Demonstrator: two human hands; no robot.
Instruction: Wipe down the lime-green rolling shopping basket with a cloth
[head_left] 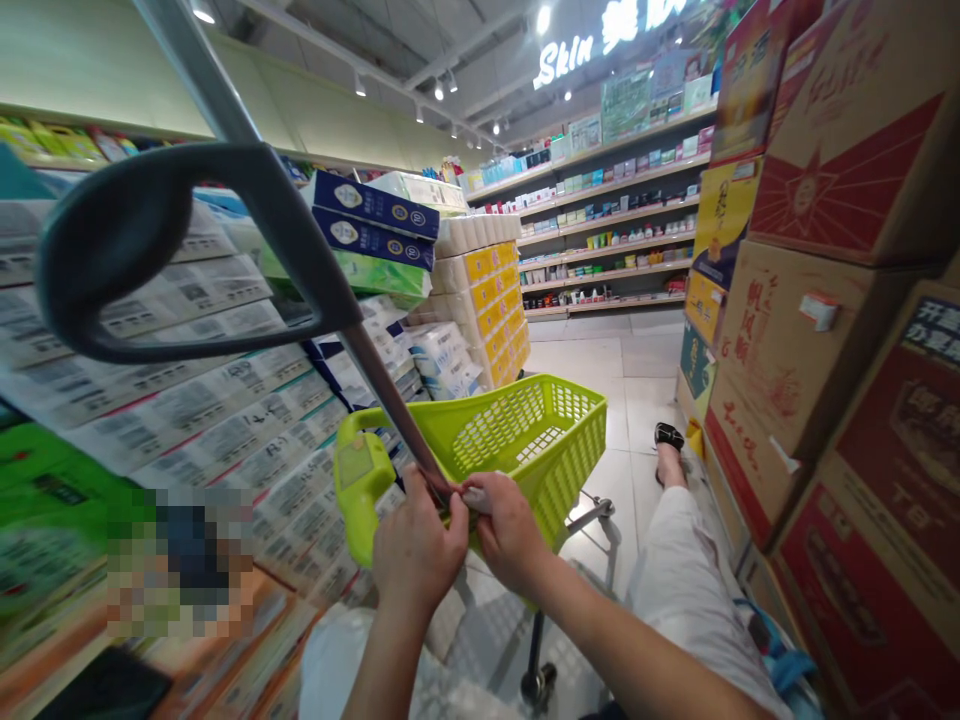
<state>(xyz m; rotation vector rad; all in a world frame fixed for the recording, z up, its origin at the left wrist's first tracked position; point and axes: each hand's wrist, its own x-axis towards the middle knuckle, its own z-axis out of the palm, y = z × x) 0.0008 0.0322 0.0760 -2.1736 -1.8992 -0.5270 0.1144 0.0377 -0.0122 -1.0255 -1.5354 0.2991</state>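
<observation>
A metal pole with a dark grey loop handle slants down from the upper left. My left hand is closed around its lower part, thumb and fingers pressed together. Against it, my right hand is closed in a pinch on a small whitish piece, whose kind I cannot make out. The fingertips of both hands almost meet at the pole. Just beyond them stands a lime-green shopping cart, with a slotted basket and metal legs on wheels. The lower end of the pole is hidden by my hands.
Stacked paper-goods packs line the left side, with yellow-white packs farther on. Cardboard cartons are piled high on the right. Tiled floor runs between them to shelves of small products. An outstretched leg lies right of the cart.
</observation>
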